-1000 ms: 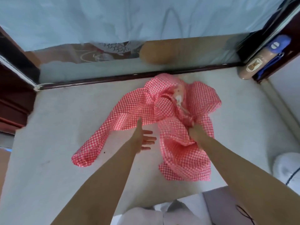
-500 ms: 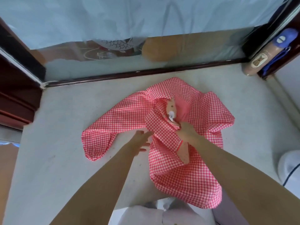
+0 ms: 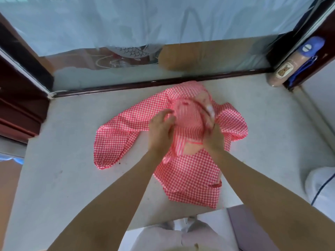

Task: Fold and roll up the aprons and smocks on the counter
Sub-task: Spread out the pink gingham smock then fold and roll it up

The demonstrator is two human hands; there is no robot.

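Red-checked smock point(image 3: 190, 176) on counter point(image 3: 72, 178), left hand point(image 3: 160, 131) and right hand point(image 3: 213, 140) fingers clamped on it, bottle point(image 3: 297, 60) beyond

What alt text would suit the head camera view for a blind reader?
A person's left hand and right hand grip the middle of a crumpled red-checked smock on a pale counter. A window runs behind it; a brown bottle sits at the far right.

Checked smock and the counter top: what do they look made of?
The checked smock: thin woven cloth, probably cotton or polyester, matte; it creases and bunches softly. The counter: pale stone or composite, matte, with faint speckles and scuffs; cannot tell which.
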